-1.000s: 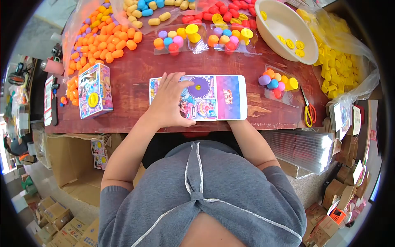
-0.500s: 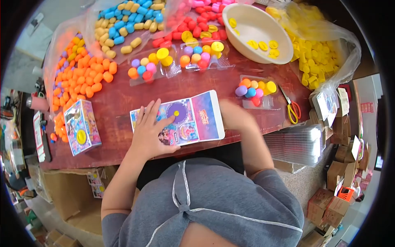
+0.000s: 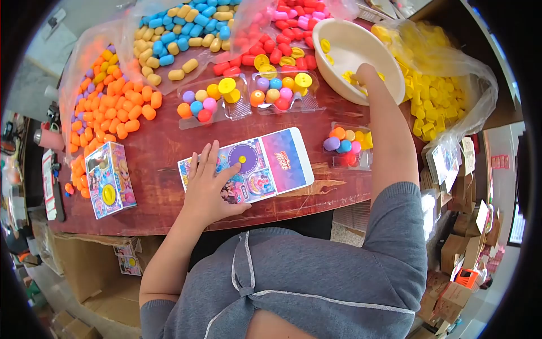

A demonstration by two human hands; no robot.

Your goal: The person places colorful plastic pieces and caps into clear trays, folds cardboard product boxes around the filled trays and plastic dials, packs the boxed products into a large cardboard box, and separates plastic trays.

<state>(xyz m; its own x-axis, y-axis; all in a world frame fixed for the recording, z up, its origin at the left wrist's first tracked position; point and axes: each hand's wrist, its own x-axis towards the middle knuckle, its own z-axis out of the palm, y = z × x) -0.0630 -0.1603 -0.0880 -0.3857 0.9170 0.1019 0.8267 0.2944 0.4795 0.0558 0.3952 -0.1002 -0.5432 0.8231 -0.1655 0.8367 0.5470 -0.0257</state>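
My left hand (image 3: 208,189) lies flat with fingers spread on a flattened printed carton (image 3: 291,161), its index fingertip near a yellow spot on a purple wheel design. At upper right, my right hand (image 3: 367,74) reaches into a cream oval bowl (image 3: 358,42) that holds yellow discs (image 3: 325,46). Its fingertips point down among the discs; whether they grip one is hidden. My right forearm passes over the right edge of a clear tray (image 3: 342,161) of coloured capsules.
An assembled printed box (image 3: 110,179) stands at left. Two clear trays with capsules, one tray (image 3: 213,116) and another tray (image 3: 282,107), sit beyond the carton. Piles of orange capsules (image 3: 121,107), blue and tan capsules (image 3: 186,28), red capsules (image 3: 271,48) and yellow caps (image 3: 432,90) line the back.
My right hand has moved from the carton's right end up into the bowl. Its arm now covers the scissors. The left hand stays on the carton.
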